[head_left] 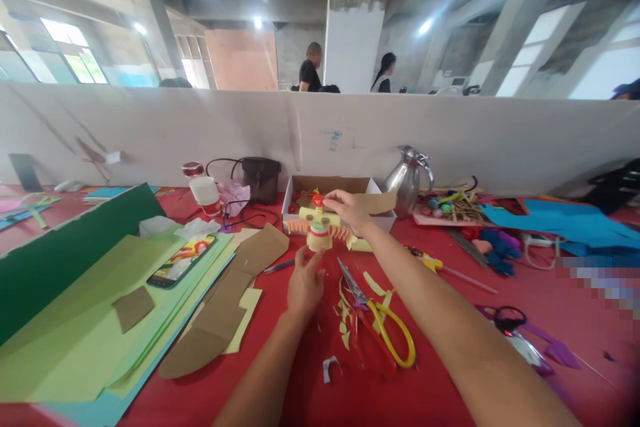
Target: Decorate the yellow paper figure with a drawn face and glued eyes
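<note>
A small paper craft figure (319, 229) with a yellow body, green and red bands and pleated orange side pieces stands upright before me. At its base, my left hand (305, 285) holds it from below with bent fingers. My right hand (349, 211) reaches in from the right, thumb and forefinger pinched at the red piece (317, 201) on top. Behind the figure is an open white box (376, 188), and brown paper (377, 202) shows beyond my right hand. Scissors (383, 330) with one yellow and one red handle lie among yellow paper scraps (345, 327).
Green and yellow sheets, a phone (181, 261) and brown card (215, 327) cover the left. A steel jug (403, 180), a dark bag (261, 179) and a white cup (205, 193) stand behind. A yellow glue gun (431, 263) and blue sheets (565, 223) lie right.
</note>
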The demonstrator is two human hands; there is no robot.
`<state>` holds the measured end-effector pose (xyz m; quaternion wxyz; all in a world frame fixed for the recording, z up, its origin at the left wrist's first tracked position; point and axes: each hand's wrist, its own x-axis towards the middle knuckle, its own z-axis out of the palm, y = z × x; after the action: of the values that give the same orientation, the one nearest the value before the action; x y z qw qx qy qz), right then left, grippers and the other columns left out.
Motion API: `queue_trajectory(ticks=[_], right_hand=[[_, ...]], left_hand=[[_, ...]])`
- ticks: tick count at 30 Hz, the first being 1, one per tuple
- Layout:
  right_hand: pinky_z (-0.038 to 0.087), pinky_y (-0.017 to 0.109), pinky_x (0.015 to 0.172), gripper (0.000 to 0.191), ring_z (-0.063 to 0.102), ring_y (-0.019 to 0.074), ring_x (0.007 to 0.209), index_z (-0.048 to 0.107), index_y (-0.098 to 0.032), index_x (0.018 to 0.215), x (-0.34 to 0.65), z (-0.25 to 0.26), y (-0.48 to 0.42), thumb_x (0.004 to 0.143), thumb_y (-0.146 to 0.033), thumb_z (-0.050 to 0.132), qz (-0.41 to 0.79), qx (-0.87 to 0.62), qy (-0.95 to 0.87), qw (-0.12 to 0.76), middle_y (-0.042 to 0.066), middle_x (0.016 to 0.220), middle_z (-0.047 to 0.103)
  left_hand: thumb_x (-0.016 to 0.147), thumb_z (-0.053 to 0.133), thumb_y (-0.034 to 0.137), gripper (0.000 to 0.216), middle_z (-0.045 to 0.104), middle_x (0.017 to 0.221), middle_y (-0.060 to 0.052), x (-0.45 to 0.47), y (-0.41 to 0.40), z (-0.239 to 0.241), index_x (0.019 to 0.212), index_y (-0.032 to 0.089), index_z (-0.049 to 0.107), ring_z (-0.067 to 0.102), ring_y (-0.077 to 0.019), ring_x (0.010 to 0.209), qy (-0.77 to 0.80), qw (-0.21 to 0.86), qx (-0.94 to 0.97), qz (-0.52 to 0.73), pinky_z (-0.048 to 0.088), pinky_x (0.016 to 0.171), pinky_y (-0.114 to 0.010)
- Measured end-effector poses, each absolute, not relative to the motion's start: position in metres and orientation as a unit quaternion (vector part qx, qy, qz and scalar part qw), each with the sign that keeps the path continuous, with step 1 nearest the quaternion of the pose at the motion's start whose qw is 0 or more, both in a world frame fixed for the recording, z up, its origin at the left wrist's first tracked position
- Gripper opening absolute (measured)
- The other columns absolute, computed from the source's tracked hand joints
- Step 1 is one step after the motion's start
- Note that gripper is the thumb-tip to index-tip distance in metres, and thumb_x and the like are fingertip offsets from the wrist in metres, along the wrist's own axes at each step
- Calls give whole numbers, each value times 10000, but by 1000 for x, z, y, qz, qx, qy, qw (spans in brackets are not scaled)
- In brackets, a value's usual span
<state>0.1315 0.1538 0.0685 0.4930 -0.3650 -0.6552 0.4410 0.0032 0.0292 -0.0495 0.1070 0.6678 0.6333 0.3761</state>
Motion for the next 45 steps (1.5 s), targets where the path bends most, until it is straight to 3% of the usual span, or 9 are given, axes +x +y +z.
queue_trajectory(ticks=[18,22,27,31,40,45], right_hand=[[464,322,785,214,610,177,807,631,-217,780,132,61,158,706,-412,678,478,-351,-635,495,-7,793,674],[460,323,803,212,609,175,820,635,-213,789,135,64,157,704,-402,683,480,-349,-635,495,-7,808,671],[450,322,785,204,592,172,804,632,-212,790,137,67,154,704,-389,687,473,-357,-635,495,-14,788,655],[454,321,783,211,592,174,802,628,-216,788,137,65,156,701,-399,685,473,-352,-636,498,-18,785,654],[459,323,794,212,603,172,792,633,-212,789,135,62,158,698,-393,696,487,-339,-630,501,-15,783,657],[463,332,811,216,609,176,801,633,-213,791,135,60,159,696,-394,703,492,-338,-625,503,-14,789,662]], left_hand=[[853,518,142,510,454,1418,-139,4,28,-52,1349,253,569,609,-258,1144,630,106,675,369,545,897,-367],[853,511,139,500,456,1418,-156,4,28,-52,1341,230,574,631,-262,1098,627,98,677,372,557,856,-369],[863,498,144,493,458,1422,-152,2,29,-53,1339,251,572,679,-183,864,626,95,677,375,564,795,-340],[853,511,135,499,468,1417,-151,2,29,-53,1333,254,579,674,-169,827,627,88,678,375,564,791,-338],[856,506,138,505,469,1401,-138,2,30,-56,1343,256,569,633,-241,1089,624,74,679,381,556,843,-339],[848,506,131,508,473,1396,-138,1,30,-56,1338,250,568,647,-230,1045,626,77,677,379,558,820,-332]])
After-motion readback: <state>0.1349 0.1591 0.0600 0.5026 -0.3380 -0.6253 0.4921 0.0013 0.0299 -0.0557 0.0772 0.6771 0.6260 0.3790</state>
